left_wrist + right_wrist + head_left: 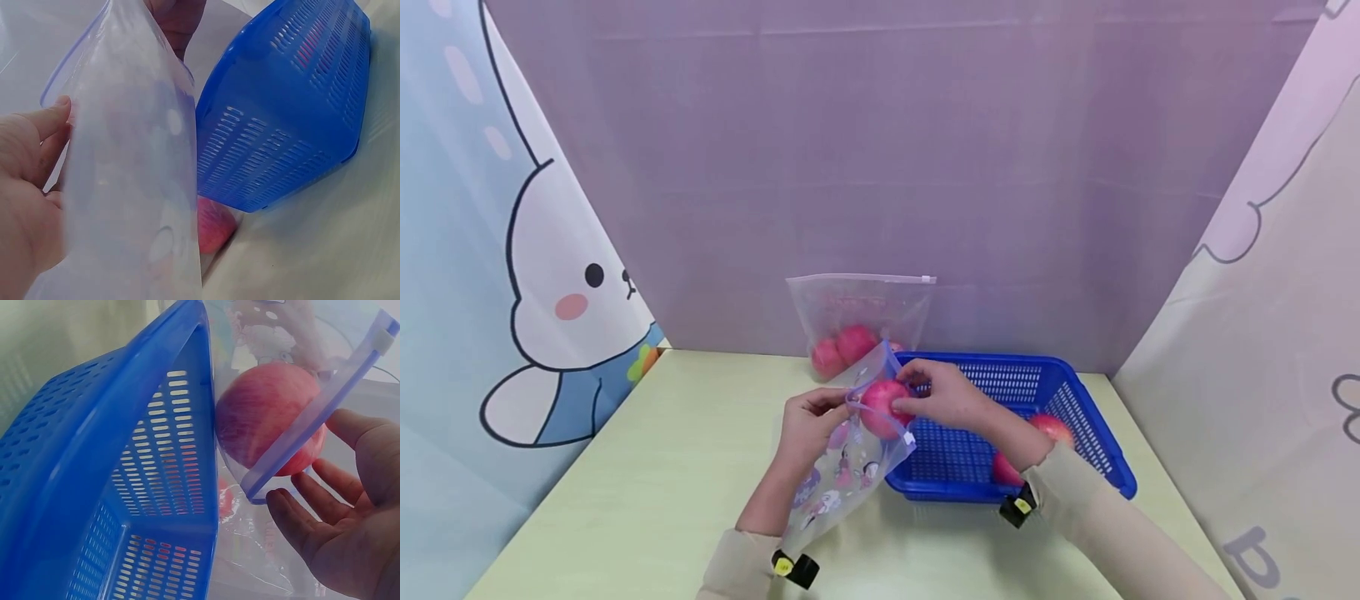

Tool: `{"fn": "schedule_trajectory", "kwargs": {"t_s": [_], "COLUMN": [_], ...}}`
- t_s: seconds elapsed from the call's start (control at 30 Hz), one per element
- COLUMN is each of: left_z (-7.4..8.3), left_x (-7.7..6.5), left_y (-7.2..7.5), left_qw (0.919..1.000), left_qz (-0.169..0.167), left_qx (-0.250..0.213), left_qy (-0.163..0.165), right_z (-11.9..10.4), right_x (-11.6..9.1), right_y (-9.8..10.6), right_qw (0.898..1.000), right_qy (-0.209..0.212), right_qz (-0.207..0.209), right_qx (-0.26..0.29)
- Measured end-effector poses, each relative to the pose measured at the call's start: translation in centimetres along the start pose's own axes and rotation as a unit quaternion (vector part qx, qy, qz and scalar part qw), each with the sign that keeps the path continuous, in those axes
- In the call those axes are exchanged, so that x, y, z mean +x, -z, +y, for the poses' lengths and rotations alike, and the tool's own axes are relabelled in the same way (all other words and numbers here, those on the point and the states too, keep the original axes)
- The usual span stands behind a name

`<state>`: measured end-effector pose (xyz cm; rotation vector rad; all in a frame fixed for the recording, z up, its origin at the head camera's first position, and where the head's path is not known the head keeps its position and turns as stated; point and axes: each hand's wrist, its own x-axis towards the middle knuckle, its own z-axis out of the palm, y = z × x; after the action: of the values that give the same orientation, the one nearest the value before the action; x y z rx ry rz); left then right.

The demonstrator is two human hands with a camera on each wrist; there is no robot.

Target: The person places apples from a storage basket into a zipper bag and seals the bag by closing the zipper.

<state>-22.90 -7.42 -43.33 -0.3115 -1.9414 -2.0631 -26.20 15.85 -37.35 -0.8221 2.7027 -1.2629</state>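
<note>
My left hand [808, 429] pinches the mouth edge of a clear zip bag [842, 500] with printed cartoon figures and a purplish zip strip. A red apple [880, 408] sits in the bag's mouth, behind the strip in the right wrist view. My right hand [951, 400] is beside that apple; its thumb and spread, relaxed fingers [294, 519] lie against or close to the apple and the bag's edge. In the left wrist view the bag [131, 156] hangs in front of the left hand's fingers and hides some of them.
A blue plastic basket [955, 492] stands right of the bag, with red apples [1051, 428] inside, partly behind the right forearm. A second clear zip bag [872, 296] holding several apples [856, 342] stands at the back against the purple-grey backdrop [887, 167]. Printed cloths flank the table [647, 467].
</note>
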Motion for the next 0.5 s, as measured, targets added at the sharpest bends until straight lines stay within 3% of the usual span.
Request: {"fn": "schedule_trajectory", "kwargs": {"t_s": [0.07, 0.23, 0.5], "left_z": [-0.7, -0.5, -0.1], "left_x": [0.3, 0.4, 0.6], "left_y": [0.3, 0.7, 1.4], "left_qw": [1.0000, 0.9998, 0.9993], "left_qz": [0.007, 0.014, 0.024], "left_qx": [0.001, 0.002, 0.017], "left_qy": [-0.003, -0.017, -0.024], "right_z": [-0.1, -0.4, -0.5], "right_x": [0.0, 0.0, -0.2], "right_y": [-0.1, -0.2, -0.4], "right_qw": [1.000, 1.000, 1.000], "right_qy": [0.004, 0.000, 0.008], "right_qz": [0.004, 0.014, 0.018], "right_qx": [-0.004, -0.011, 0.021]}}
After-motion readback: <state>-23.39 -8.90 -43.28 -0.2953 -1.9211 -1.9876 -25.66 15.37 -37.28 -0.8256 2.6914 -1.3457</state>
